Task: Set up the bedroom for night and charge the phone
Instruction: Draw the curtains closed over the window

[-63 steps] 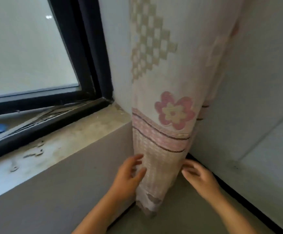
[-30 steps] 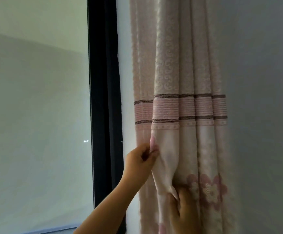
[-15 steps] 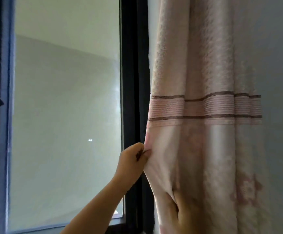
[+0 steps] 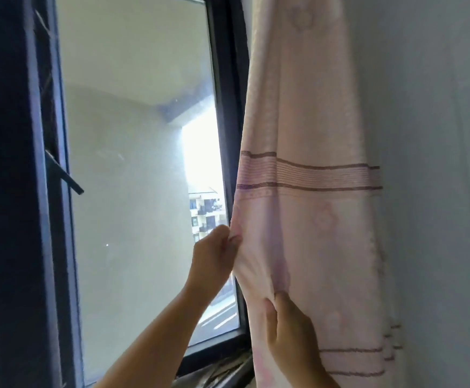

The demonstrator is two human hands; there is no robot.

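The pink curtain (image 4: 306, 191) hangs bunched against the wall, right of the window (image 4: 133, 169). The left hand (image 4: 214, 256) pinches its leading edge, the right hand (image 4: 290, 331) grips a fold just below, probably to draw it across the glass.

- Left hand (image 4: 214, 257) raised, forearm reaching up, fingers pinched closed on the curtain (image 4: 312, 219) edge.
- Right hand (image 4: 290, 331) lower, fingers gripping its fabric.
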